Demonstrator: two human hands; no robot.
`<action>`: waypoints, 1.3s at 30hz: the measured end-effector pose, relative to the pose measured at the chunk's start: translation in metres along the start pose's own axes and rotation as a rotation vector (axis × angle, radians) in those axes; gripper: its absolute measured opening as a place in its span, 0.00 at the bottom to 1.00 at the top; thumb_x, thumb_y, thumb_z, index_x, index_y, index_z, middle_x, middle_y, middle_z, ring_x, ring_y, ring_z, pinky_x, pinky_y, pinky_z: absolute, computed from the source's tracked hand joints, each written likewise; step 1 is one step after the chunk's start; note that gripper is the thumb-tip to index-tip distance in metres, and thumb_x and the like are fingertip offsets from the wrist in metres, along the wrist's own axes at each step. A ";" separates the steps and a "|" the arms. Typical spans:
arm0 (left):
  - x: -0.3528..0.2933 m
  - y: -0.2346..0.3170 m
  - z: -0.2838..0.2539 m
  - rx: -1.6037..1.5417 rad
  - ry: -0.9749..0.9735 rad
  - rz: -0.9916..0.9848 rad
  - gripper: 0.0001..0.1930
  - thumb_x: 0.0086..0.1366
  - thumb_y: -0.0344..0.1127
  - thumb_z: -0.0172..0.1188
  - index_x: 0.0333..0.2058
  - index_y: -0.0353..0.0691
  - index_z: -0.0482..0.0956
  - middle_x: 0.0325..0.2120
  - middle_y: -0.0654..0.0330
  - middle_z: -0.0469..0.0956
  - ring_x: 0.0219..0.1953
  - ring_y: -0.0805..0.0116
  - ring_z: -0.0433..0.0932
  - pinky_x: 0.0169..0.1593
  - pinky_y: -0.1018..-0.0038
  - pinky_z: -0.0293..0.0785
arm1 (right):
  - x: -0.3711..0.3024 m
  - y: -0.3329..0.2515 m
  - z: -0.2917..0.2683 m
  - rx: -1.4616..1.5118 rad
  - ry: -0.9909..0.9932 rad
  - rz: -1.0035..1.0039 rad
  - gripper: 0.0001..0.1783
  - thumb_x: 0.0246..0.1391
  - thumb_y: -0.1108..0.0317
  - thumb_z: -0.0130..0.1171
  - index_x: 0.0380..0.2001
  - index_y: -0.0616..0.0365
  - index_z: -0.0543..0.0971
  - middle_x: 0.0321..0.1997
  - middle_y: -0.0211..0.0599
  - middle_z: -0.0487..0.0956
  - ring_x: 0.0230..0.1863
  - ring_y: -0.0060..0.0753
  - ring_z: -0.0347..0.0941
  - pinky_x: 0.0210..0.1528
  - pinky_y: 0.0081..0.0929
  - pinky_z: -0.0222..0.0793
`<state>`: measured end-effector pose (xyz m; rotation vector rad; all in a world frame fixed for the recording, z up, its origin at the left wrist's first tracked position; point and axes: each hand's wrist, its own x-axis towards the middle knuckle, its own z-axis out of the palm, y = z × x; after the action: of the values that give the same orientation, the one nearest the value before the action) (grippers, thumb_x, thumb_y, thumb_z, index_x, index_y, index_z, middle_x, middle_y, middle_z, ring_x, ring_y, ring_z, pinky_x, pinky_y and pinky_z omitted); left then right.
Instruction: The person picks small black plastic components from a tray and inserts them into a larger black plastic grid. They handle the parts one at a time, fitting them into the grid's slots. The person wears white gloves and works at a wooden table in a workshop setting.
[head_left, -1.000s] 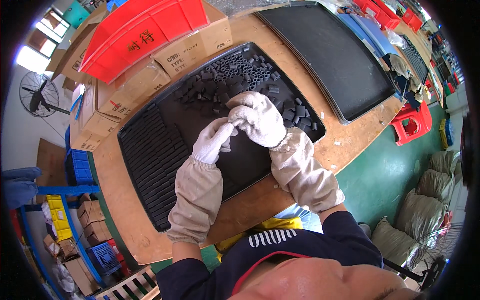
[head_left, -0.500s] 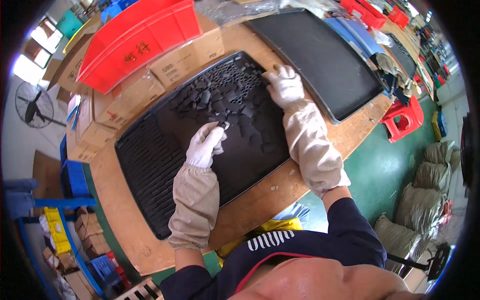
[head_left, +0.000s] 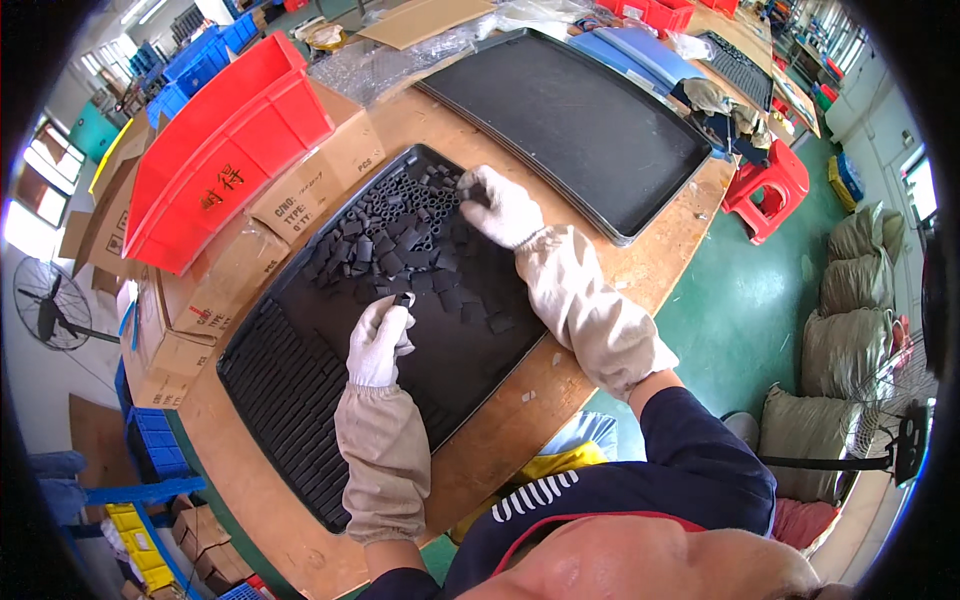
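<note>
A large black tray [head_left: 470,405] lies aslant on the wooden table. Closely packed rows of black tube pieces [head_left: 285,405] fill its left part, while a loose heap of short black tubes [head_left: 395,250] covers the far middle. My left hand [head_left: 380,340], in a white glove, pinches one small black tube [head_left: 404,299] between thumb and fingertips, just in front of the heap. My right hand [head_left: 503,210], gloved too, is at the tray's far right side beside the heap. Its fingers and thumb curve with a gap between them, and I see nothing held there.
Behind the tray a red bin [head_left: 225,160] rests on cardboard boxes [head_left: 240,265]. To the right lies a stack of black trays [head_left: 580,130]. A red stool [head_left: 768,190] stands on the green floor past the table's right edge, with several sacks [head_left: 850,355] beyond.
The view has shifted, so the tray sits lower in it. My right hand has gone from lying over the tray's far right edge to a curled pose beside the heap. The left still pinches a tube.
</note>
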<state>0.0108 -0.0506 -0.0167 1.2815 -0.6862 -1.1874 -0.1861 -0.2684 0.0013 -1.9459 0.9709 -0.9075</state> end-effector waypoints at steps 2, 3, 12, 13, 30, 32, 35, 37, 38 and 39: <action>0.000 0.001 0.004 0.085 0.035 0.005 0.16 0.68 0.41 0.61 0.50 0.41 0.80 0.31 0.68 0.78 0.24 0.85 0.69 0.29 0.83 0.71 | -0.015 -0.002 0.009 0.191 -0.038 -0.140 0.15 0.53 0.67 0.61 0.45 0.53 0.77 0.43 0.35 0.81 0.46 0.38 0.78 0.51 0.34 0.73; -0.001 0.003 0.005 0.130 0.057 0.007 0.16 0.67 0.41 0.61 0.50 0.41 0.80 0.32 0.68 0.78 0.25 0.85 0.69 0.29 0.82 0.71 | -0.021 -0.004 0.019 0.231 -0.056 -0.230 0.13 0.54 0.68 0.60 0.44 0.53 0.79 0.44 0.35 0.81 0.46 0.39 0.77 0.52 0.34 0.72; -0.005 0.009 0.015 0.397 0.099 0.100 0.16 0.65 0.38 0.64 0.49 0.40 0.80 0.36 0.68 0.76 0.31 0.83 0.73 0.31 0.82 0.74 | -0.069 -0.036 0.057 0.315 -0.265 -0.382 0.12 0.57 0.73 0.62 0.45 0.57 0.79 0.46 0.39 0.80 0.49 0.41 0.77 0.53 0.34 0.73; -0.006 0.009 0.016 0.396 0.107 0.107 0.15 0.65 0.36 0.64 0.49 0.39 0.80 0.36 0.68 0.76 0.31 0.83 0.73 0.30 0.82 0.74 | -0.070 -0.032 0.057 0.322 -0.272 -0.312 0.12 0.57 0.73 0.62 0.45 0.57 0.79 0.45 0.39 0.80 0.48 0.41 0.77 0.52 0.34 0.73; -0.005 0.001 0.008 0.122 0.027 -0.019 0.21 0.69 0.41 0.60 0.56 0.34 0.73 0.32 0.64 0.77 0.24 0.84 0.66 0.27 0.82 0.65 | -0.070 -0.027 0.057 0.371 -0.227 -0.495 0.09 0.53 0.72 0.67 0.38 0.57 0.80 0.43 0.39 0.79 0.48 0.41 0.77 0.51 0.34 0.73; -0.007 0.000 0.012 0.108 0.021 -0.023 0.21 0.69 0.41 0.60 0.55 0.34 0.73 0.32 0.64 0.77 0.23 0.84 0.65 0.26 0.82 0.65 | -0.070 -0.026 0.059 0.389 -0.224 -0.511 0.10 0.51 0.73 0.68 0.37 0.56 0.79 0.43 0.39 0.79 0.48 0.41 0.77 0.50 0.34 0.73; -0.007 0.002 0.014 0.158 -0.019 -0.011 0.21 0.69 0.40 0.59 0.56 0.35 0.73 0.33 0.64 0.77 0.24 0.84 0.66 0.28 0.82 0.67 | -0.070 -0.024 0.060 0.394 -0.203 -0.555 0.11 0.48 0.76 0.69 0.35 0.54 0.79 0.43 0.39 0.79 0.47 0.41 0.77 0.49 0.34 0.74; -0.009 0.010 0.020 0.283 0.008 -0.009 0.20 0.69 0.39 0.59 0.55 0.36 0.75 0.35 0.64 0.77 0.27 0.83 0.69 0.29 0.82 0.69 | -0.068 -0.023 0.057 0.384 -0.204 -0.574 0.12 0.46 0.77 0.69 0.34 0.54 0.79 0.43 0.39 0.78 0.46 0.42 0.77 0.48 0.34 0.74; -0.011 0.014 0.023 0.345 0.023 -0.007 0.20 0.68 0.39 0.59 0.55 0.36 0.75 0.35 0.64 0.77 0.28 0.83 0.71 0.30 0.81 0.71 | -0.067 -0.023 0.057 0.365 -0.192 -0.593 0.13 0.45 0.78 0.69 0.34 0.54 0.79 0.42 0.38 0.78 0.45 0.42 0.77 0.46 0.35 0.74; -0.010 0.011 0.023 0.397 0.022 0.075 0.19 0.68 0.39 0.60 0.54 0.37 0.76 0.36 0.64 0.77 0.30 0.82 0.72 0.31 0.81 0.72 | -0.067 -0.022 0.057 0.346 -0.180 -0.611 0.14 0.43 0.79 0.69 0.34 0.54 0.79 0.41 0.38 0.78 0.44 0.42 0.77 0.44 0.35 0.75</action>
<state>-0.0101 -0.0511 0.0014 1.5782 -0.9791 -1.0034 -0.1621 -0.1844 -0.0222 -1.9948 0.0853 -1.1166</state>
